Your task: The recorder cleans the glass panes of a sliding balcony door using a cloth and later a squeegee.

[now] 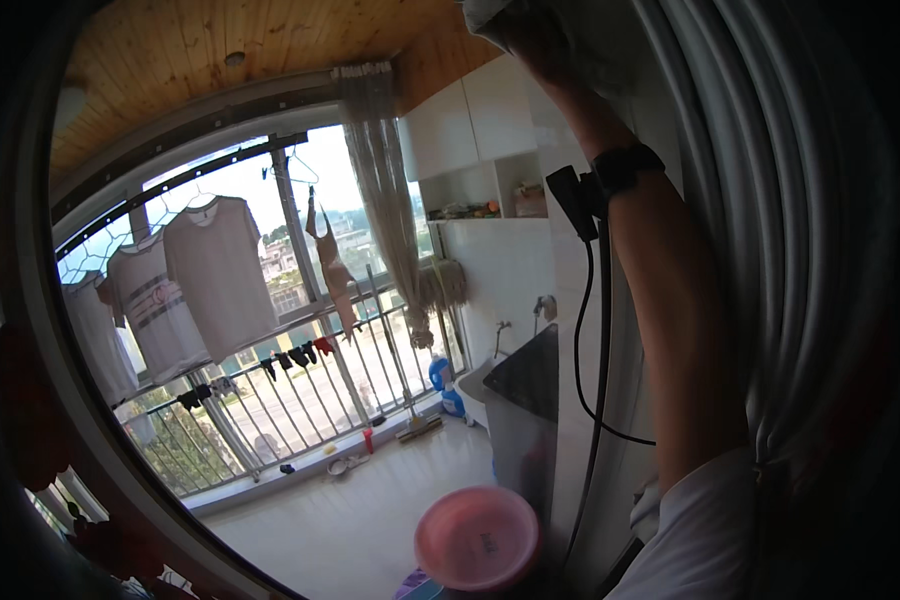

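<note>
My right arm reaches up along the right side, with a dark strap and a black device [574,202] at the wrist. At the top edge, my right hand [529,37] is dim and partly cut off, gripping a pale grey cloth [486,13]. The hand is close to the white wall cabinets [457,120] and the wooden ceiling [300,34] in the picture. A black cable [589,337] hangs down from the device. My left hand is out of view.
Grey curtain folds [780,187] hang at right. A dark door frame [112,420] bounds the left. Beyond are a pink basin [476,536], a grey-sided unit with a dark top [529,375], blue bottles [446,386], hanging shirts [217,277] and a window railing [292,405].
</note>
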Demonstrator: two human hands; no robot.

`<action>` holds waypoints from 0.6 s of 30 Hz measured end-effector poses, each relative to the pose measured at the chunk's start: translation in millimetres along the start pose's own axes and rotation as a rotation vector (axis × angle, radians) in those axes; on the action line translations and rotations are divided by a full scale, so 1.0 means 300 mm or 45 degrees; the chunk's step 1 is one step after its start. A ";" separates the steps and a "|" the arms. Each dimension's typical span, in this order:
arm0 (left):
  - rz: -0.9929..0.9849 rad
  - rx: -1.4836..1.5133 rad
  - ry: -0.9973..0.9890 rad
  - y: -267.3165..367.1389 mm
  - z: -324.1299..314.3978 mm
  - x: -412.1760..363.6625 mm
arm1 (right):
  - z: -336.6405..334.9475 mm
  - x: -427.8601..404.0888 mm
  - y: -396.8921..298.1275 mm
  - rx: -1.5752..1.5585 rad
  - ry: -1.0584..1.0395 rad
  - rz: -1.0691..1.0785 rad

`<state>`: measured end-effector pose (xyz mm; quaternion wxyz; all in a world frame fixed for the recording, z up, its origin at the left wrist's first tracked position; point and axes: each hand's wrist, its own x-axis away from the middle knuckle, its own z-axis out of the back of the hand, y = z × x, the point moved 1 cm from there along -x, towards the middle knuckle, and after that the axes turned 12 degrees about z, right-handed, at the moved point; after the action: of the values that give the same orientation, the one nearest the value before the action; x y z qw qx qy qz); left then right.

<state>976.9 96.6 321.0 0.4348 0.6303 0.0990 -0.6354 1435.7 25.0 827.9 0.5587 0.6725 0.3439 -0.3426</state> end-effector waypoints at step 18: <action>0.032 0.023 -0.029 -0.028 -0.070 0.016 | 0.156 1.437 -0.510 0.244 -0.103 -0.505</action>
<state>986.9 113.7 309.2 0.4382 0.6281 0.0803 -0.6380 1530.6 34.3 378.1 0.4273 0.6274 0.4125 -0.5036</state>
